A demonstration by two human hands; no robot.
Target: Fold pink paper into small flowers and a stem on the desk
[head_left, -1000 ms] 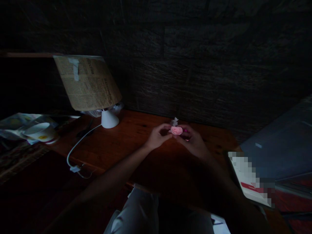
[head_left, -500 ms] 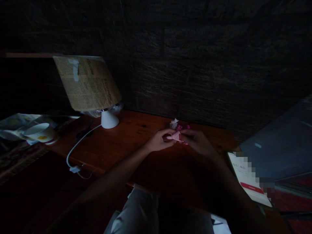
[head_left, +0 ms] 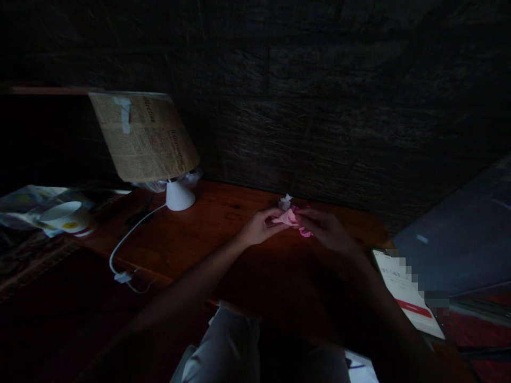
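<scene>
Over the wooden table, my left hand [head_left: 258,227] pinches the narrow end of a pale pink crumpled piece [head_left: 288,217], which looks like thin paper gathered into a cone. My right hand [head_left: 326,230] has its fingers closed at the wider, right side of it; the fingertips are partly hidden. Just below those fingers shows a brighter pink crumpled piece [head_left: 305,233]; I cannot tell whether it lies on the table or is attached. A whitish crumpled scrap [head_left: 285,202] lies right behind the hands, with more deep pink bits beside it.
On the left of the wooden table [head_left: 215,218] stands a lamp with a newsprint shade [head_left: 146,138] and white base [head_left: 179,197]. Its white cord [head_left: 123,239] runs over the front edge. A paper cup [head_left: 66,217] is farther left. A lit tablet [head_left: 407,290] lies at right.
The pale pink piece has turned so its wider end shows more. My right fingers have shifted slightly, and more of the bright pink piece below them shows.
</scene>
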